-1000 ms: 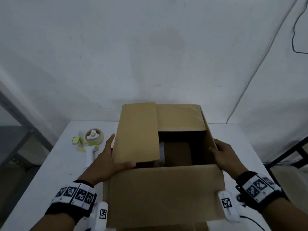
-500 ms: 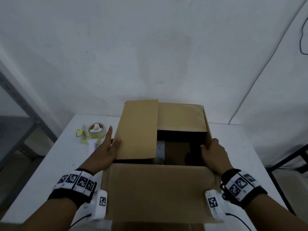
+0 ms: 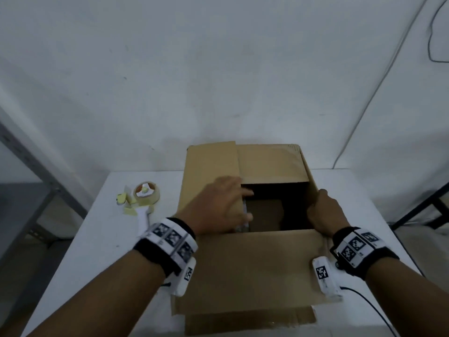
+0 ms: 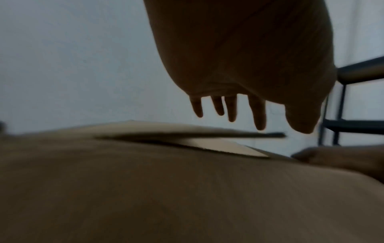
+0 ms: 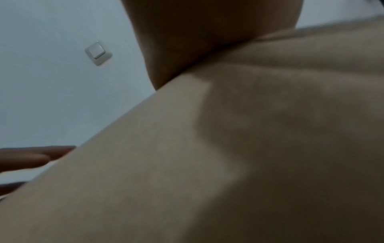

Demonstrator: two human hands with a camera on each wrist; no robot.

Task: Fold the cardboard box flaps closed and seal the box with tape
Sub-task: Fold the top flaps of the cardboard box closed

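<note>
A brown cardboard box (image 3: 252,268) stands on the white table (image 3: 97,251). Its near flap and far flap (image 3: 272,164) lie folded in, and the left flap (image 3: 209,171) lies down over the far one. A dark opening (image 3: 281,205) is left at the centre right. My left hand (image 3: 218,205) hovers flat over the left flap, its straight fingers (image 4: 230,108) spread just above the cardboard. My right hand (image 3: 323,212) holds the near-upright right flap (image 3: 309,171), thumb along its inner edge and palm (image 5: 207,41) against the outside. A tape dispenser (image 3: 145,198) lies left of the box.
The wall stands close behind the table. A grey metal shelf frame (image 3: 26,161) is on the left and a dark frame (image 3: 422,203) on the right. Yellow scraps (image 3: 121,199) lie by the dispenser. A black cable (image 3: 364,300) trails from my right wrist.
My left hand has moved from the left flap's outer edge up over its top, toward the opening. The left flap has dropped flatter. My right hand has stayed on the right flap.
</note>
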